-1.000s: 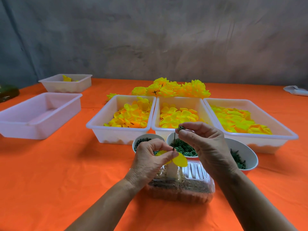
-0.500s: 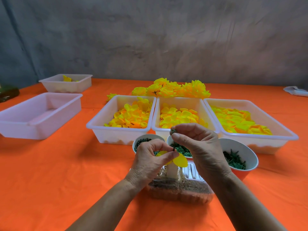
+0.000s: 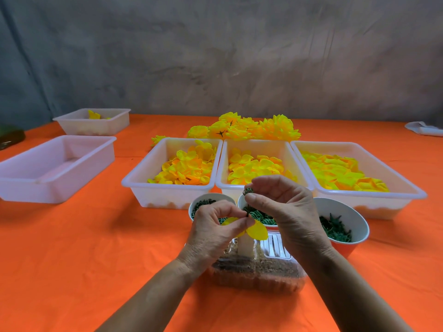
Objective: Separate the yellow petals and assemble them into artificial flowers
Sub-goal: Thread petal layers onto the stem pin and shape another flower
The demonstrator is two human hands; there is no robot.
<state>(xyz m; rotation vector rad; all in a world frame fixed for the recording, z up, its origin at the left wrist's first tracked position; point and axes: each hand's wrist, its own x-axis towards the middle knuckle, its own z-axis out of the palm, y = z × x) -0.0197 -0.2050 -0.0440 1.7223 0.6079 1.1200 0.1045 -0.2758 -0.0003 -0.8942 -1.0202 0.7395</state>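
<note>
My left hand (image 3: 213, 233) pinches a yellow petal (image 3: 257, 230) threaded on a thin dark stem, just above a clear plastic box (image 3: 259, 271). Directly over it my right hand (image 3: 285, 212) pinches a small green ring piece (image 3: 247, 190) near the stem's top. Behind them, three white trays (image 3: 167, 190) (image 3: 261, 149) (image 3: 374, 190) hold loose yellow petals. A heap of finished yellow flowers (image 3: 247, 128) lies beyond the trays.
Three small bowls of green parts (image 3: 208, 200) (image 3: 259, 215) (image 3: 345, 219) stand between the trays and my hands. An empty white tray (image 3: 55, 164) and a smaller tray (image 3: 96, 121) with one yellow piece sit at the left. A white object (image 3: 424, 128) lies far right.
My right hand has moved left with the green piece, coming over the stem held by my left hand. The left hand and petal have stayed put.
</note>
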